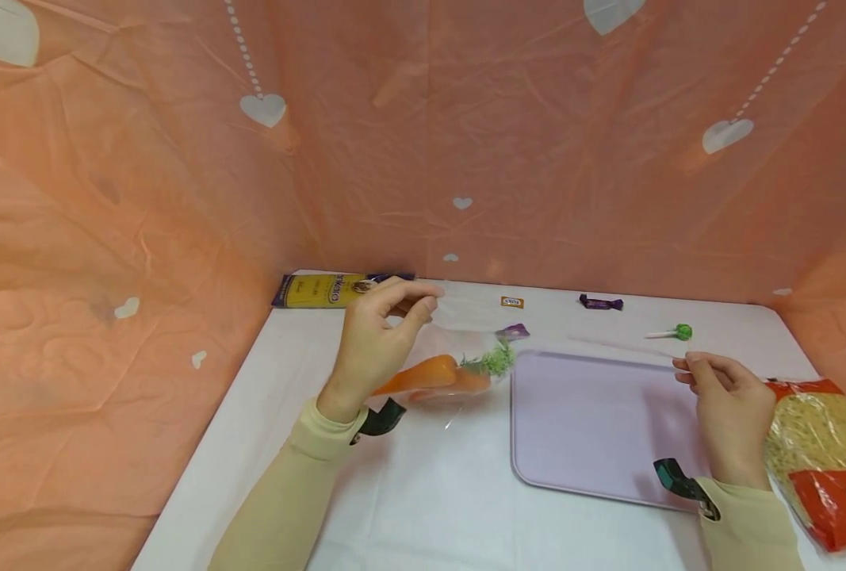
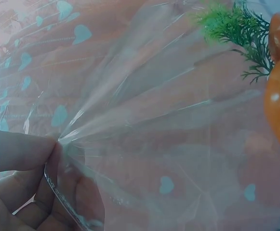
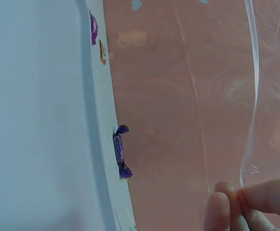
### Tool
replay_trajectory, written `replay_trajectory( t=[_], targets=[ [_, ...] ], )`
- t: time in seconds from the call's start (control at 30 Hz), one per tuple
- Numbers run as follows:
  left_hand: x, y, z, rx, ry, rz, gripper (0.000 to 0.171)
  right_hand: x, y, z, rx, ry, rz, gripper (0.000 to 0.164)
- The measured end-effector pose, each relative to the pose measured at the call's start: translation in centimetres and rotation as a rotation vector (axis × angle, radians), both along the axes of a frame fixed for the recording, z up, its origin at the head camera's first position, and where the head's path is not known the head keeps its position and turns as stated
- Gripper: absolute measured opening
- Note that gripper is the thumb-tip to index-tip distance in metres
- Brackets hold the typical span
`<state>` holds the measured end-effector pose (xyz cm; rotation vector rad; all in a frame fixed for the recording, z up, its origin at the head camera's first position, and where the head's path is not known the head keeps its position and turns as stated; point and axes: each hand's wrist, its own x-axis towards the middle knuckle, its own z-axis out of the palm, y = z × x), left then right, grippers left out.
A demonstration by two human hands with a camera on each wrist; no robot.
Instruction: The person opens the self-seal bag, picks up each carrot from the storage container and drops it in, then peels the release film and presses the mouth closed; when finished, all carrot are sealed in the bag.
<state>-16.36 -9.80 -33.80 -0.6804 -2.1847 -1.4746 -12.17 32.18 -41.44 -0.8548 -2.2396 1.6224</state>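
Note:
My left hand (image 1: 380, 341) pinches the gathered top of a clear plastic bag (image 2: 144, 125) between thumb and forefinger. Orange carrots (image 1: 433, 373) with feathery green tops (image 1: 497, 361) show through the film, hanging low over the white table to the left of the tray. Creases fan out from the pinched spot in the left wrist view. Over the tray's far right corner, my right hand (image 1: 733, 408) holds one end of a thin clear plastic strip (image 3: 255, 72) between thumb and fingertips. That strip stretches leftward through the air above the tray's far edge.
A lilac tray (image 1: 594, 428) lies in front. Behind it are a purple-wrapped candy (image 1: 601, 303), a small orange-wrapped sweet (image 1: 511, 302), a purple wrapped piece (image 1: 514, 332) and a green lollipop (image 1: 682, 332). Pasta packs lie at right (image 1: 822, 428) and back left (image 1: 315, 291).

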Motion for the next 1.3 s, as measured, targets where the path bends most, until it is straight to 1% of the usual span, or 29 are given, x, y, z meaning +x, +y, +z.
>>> replay_trajectory(
  t=[0.07, 0.2, 0.27, 0.4, 0.5, 0.63, 0.73, 0.9, 1.03, 1.1, 1.2, 1.3],
  targets=[
    [0.0, 0.0, 0.0, -0.008, 0.0, -0.004, 0.014, 0.1, 0.1, -0.1, -0.001, -0.008, 0.017, 0.044],
    [0.1, 0.1, -0.1, -0.015, -0.001, -0.016, 0.012, 0.3, 0.3, -0.4, 0.036, -0.027, 0.044, 0.044],
    [0.1, 0.2, 0.0, -0.018, -0.002, -0.022, 0.012, 0.3, 0.4, -0.6, 0.072, -0.049, 0.048, 0.043],
    [0.1, 0.1, 0.0, -0.021, 0.013, -0.011, 0.012, 0.3, 0.7, -1.1, 0.129, -0.083, 0.029, 0.044],
    [0.1, 0.0, 0.1, -0.015, 0.03, 0.0, 0.012, 0.3, 1.0, -1.6, 0.207, -0.112, 0.024, 0.044],
    [0.1, 0.0, 0.1, -0.006, 0.025, -0.008, 0.012, 0.3, 1.2, -2.2, 0.355, -0.181, 0.052, 0.046],
    [0.2, 0.0, 0.2, -0.007, 0.021, -0.005, 0.011, 0.4, 1.4, -2.4, 0.44, -0.223, 0.1, 0.045],
    [0.2, 0.0, 0.2, -0.014, 0.024, 0.002, 0.012, 0.8, 1.6, -2.4, 0.534, -0.223, 0.182, 0.036],
    [0.2, 0.0, 0.3, -0.013, 0.023, -0.005, 0.012, 1.1, 2.0, -2.4, 0.543, -0.23, 0.202, 0.031],
    [0.2, 0.0, 0.4, -0.012, 0.024, -0.007, 0.012, 1.1, 2.1, -2.3, 0.534, -0.247, 0.21, 0.032],
    [0.2, -0.1, 0.4, -0.011, 0.03, -0.007, 0.012, 1.2, 2.4, -2.0, 0.527, -0.284, 0.218, 0.043],
    [0.2, -0.1, 0.4, -0.005, 0.036, -0.012, 0.012, 1.1, 2.5, -1.7, 0.522, -0.303, 0.2, 0.053]
  ],
)
